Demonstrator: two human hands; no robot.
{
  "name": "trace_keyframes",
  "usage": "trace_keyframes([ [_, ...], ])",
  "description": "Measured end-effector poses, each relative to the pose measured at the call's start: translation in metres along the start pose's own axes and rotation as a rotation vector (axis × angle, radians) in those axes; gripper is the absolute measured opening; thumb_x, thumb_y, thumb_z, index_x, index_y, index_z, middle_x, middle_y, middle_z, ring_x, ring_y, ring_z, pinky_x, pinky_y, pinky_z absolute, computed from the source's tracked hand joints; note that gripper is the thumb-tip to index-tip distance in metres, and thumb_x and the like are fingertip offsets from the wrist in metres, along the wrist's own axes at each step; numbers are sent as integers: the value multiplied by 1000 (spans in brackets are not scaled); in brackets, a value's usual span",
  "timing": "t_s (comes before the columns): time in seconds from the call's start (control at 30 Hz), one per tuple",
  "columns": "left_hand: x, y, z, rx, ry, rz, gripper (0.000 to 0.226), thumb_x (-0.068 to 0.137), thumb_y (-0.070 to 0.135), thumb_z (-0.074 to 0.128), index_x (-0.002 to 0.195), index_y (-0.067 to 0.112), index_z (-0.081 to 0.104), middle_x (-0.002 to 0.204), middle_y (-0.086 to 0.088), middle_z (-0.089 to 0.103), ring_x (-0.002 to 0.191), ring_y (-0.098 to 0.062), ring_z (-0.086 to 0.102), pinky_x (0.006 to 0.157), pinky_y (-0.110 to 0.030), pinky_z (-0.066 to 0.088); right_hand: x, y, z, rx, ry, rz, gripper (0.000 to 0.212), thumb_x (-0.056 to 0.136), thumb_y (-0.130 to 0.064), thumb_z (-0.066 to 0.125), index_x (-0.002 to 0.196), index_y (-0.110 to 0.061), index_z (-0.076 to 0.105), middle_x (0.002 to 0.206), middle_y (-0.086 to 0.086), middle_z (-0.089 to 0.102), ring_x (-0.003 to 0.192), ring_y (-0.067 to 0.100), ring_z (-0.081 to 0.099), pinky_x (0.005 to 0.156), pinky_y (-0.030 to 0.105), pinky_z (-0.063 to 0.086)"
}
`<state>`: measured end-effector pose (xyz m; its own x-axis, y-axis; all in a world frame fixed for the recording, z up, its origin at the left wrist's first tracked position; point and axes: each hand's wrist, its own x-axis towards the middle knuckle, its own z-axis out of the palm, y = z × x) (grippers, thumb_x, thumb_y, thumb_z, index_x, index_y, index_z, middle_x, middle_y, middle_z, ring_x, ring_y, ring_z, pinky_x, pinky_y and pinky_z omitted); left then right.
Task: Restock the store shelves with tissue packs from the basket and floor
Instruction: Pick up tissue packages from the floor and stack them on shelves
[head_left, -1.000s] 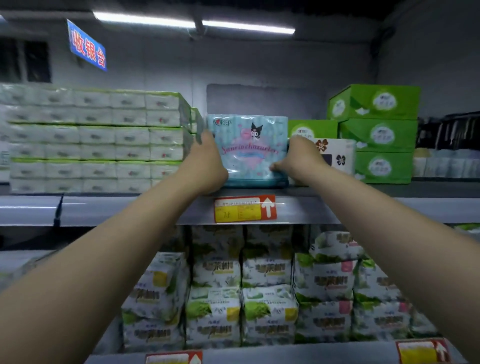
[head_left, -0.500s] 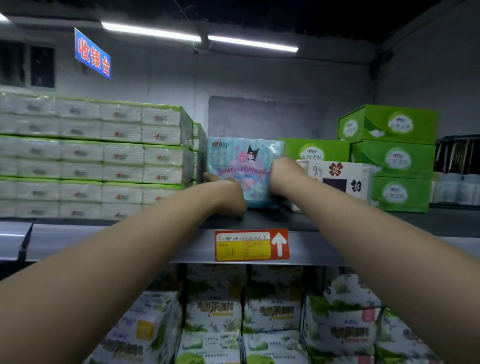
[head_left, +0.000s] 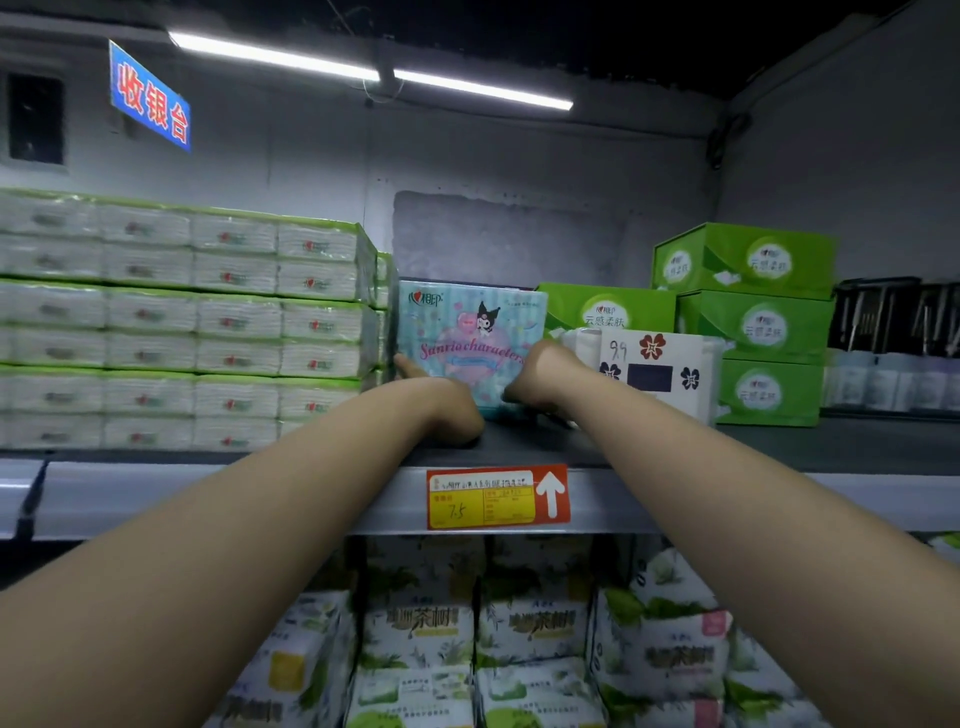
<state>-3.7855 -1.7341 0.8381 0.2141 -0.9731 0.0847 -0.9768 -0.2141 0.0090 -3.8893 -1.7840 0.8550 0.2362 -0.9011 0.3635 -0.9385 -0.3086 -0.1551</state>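
pale blue plastic-wrapped tissue pack with pink cartoon print (head_left: 470, 332) stands upright on the grey metal top shelf (head_left: 779, 449), set back from its near edge. on its left, just beside it, is a stack of white tissue packs with green edges (head_left: 208, 322); on its right, a white box with dark flower marks (head_left: 662, 374). left hand (head_left: 447, 410) grips the pack's lower left, heel resting on the shelf. right hand (head_left: 540, 376) grips its lower right edge, fingers curled. yellow and red price label (head_left: 496, 498) is fixed to the shelf front, below the pack.
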Motion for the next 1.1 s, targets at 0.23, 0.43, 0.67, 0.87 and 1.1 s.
trace_keyframes([
  [0.23, -40, -9, -15, -218, 231, 166, 53, 104, 35, 36, 150, 8, 30, 155, -19, 30, 141, -33, 30, 114, -34, 25, -51, 16, -21, 338, 298, -109, 51, 90, -38, 67, 128, -8, 51, 129, 11, 60, 117, 28, 57, 86, 31, 44],
  [0.43, -82, 30, 10, -242, 360, 390, 77, 99, 50, 42, 157, 17, 4, 163, -14, -7, 150, -29, -4, 120, -49, 5, -135, 81, -23, 21, 374, -153, 66, 93, -45, 57, 147, -13, 35, 148, 12, 41, 137, 29, 36, 111, 44, 32],
  [0.67, -159, 126, 64, -108, 246, 651, 79, 97, 61, 32, 156, 25, -5, 162, -6, -18, 150, -26, -12, 117, -54, -4, -274, 189, -19, -184, 72, 214, 80, 95, -64, 38, 156, -31, -3, 164, 1, -11, 151, 22, -11, 119, 52, 1],
  [0.87, -234, 227, 126, -38, 103, 864, 80, 95, 66, 28, 154, 29, -12, 161, -5, -23, 149, -25, -17, 117, -55, -7, -408, 275, -7, -262, -58, 471, 83, 93, -71, 31, 155, -33, -7, 163, 1, -19, 149, 24, -19, 116, 59, -7],
  [1.1, -323, 340, 193, 38, -81, 1126, 82, 95, 67, 25, 153, 28, -19, 158, -4, -31, 147, -23, -23, 116, -51, -11, -554, 352, 12, -253, -182, 754, 84, 92, -71, 30, 156, -31, -9, 162, 3, -20, 149, 23, -19, 115, 61, -9],
])
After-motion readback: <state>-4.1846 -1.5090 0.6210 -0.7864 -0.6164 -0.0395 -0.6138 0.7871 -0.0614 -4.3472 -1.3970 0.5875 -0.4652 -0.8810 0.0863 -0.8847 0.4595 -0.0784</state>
